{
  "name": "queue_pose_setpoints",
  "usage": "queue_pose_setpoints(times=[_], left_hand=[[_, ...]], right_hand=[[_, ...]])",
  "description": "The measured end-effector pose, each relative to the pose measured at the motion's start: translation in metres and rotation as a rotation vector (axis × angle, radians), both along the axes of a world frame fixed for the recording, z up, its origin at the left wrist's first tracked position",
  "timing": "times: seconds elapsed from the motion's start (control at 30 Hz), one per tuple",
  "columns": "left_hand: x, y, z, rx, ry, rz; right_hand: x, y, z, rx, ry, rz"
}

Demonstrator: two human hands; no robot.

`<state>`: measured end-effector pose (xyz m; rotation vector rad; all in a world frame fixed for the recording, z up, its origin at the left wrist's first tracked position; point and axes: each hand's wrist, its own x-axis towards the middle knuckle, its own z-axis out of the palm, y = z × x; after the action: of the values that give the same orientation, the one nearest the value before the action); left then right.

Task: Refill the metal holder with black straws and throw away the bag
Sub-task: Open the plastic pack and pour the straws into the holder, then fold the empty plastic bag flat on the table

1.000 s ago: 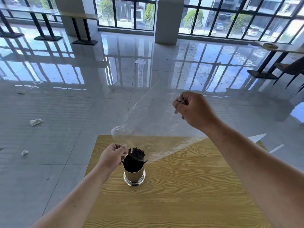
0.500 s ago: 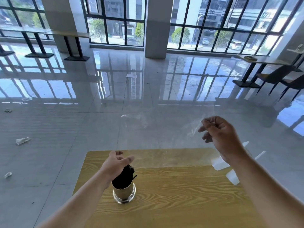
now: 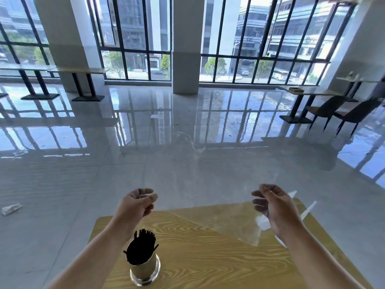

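Bristling from the metal holder [image 3: 144, 272], black straws [image 3: 141, 250]

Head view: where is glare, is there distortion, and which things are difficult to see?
In the head view, window light glares on the glossy floor; the wide lens bows the window frames; the clear bag is only a faint sheen over the table; the black straws merge into one dark mass.
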<state>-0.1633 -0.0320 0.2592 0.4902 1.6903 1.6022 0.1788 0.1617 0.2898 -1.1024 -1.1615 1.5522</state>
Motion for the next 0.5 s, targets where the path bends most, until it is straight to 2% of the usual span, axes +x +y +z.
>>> queue_pose_setpoints(times=[0.17,0.3,0.4,0.5], left_hand=[[0.004,0.002,0.034,0.062,0.255,0.022],[0.008,0.005,0.061,0.124,0.353,0.026],[0.009,0.007,0.076,0.145,0.49,0.027],[0.011,0.009,0.09,0.147,0.633,-0.004]], right_hand=[[0.013,0.005,-0.034,-0.129,-0.205,0.031],[0.014,-0.002,-0.054,-0.184,-0.441,0.122],[0.013,-0.007,-0.059,-0.137,-0.647,0.19],[0.009,-0.01,-0.058,-0.033,-0.765,0.255]])
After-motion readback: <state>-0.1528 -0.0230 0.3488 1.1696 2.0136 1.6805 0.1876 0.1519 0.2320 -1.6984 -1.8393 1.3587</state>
